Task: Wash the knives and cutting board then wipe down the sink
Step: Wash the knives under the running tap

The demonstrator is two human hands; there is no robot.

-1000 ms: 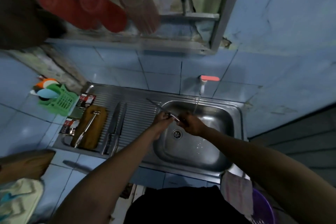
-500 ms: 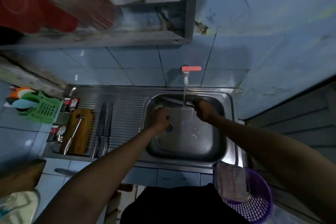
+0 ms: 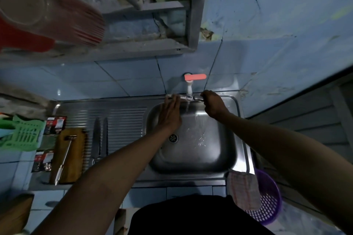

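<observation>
Landmark: tap [image 3: 189, 89], running, on the wall above the sink [image 3: 236, 135].

Far left of the tap — green basket [image 3: 21, 135] at the edge of the surface. Nearer the tap, the cutting board [image 3: 71, 156] lies on the drainboard with a metal utensil [image 3: 64, 156] on top; I cannot tell what kind. Just tap-side of the board, two knives [image 3: 99, 137] lie side by side, touching or nearly so, long axes running near-to-far, tips toward the wall, handles toward the person.

Left of the tap: left hand [image 3: 169, 114], fingers straight and together, laid flat on the blade of a third knife [image 3: 182, 97].

At the tap: this knife is held across the back rim of the sink, directly under the stream. Long axis left-right, parallel to the wall; tip points left, handle right.

Right of the tap: right hand [image 3: 212, 105], fingers curled tight round the handle.

Step in hand, as I judge it — rinsing and rubbing the blade. To do it well: keep the handle grip firm, stroke with the flat of the fingers along the blade's side, away from the edge, then turn it for the other face.

Below right of the tap: checked cloth [image 3: 243, 189] draped over the sink's front corner, purple basket [image 3: 269, 200] beneath.
</observation>
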